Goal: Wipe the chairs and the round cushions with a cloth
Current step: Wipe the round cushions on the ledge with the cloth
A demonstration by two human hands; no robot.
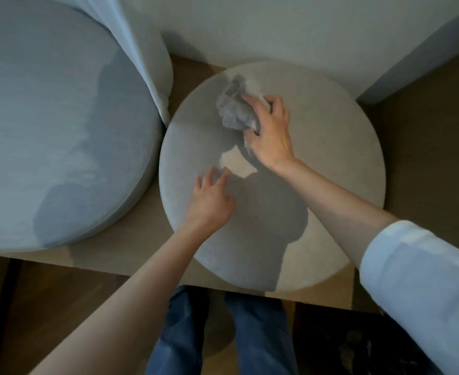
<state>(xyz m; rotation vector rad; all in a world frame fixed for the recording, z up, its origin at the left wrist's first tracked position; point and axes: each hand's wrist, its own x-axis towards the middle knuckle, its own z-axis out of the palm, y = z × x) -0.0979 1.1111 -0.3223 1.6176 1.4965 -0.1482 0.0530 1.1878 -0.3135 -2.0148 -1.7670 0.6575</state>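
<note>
Nearest to me are both forearms, the right one coming out of a white sleeve (417,280) at 4 o'clock, with blue jeans (260,334) at 6 o'clock. Past them the round cushion (331,163) fills the centre of my view. My left hand (212,198) lies on its top toward 8 o'clock, fingers straight and spread, holding nothing. I judge it steadies the cushion against the wiping. My right hand (270,131) is clamped round the cloth (233,109), fingers curled into it, pressing it down toward 11 o'clock of the cushion. Bunched like that, it makes a firm pad to rub with. The cloth is grey-blue, crumpled and soft. The cushion is pale grey, flat-topped and partly in shadow. A larger pale-blue seat (46,131) sits just beside it at 9 o'clock.
</note>
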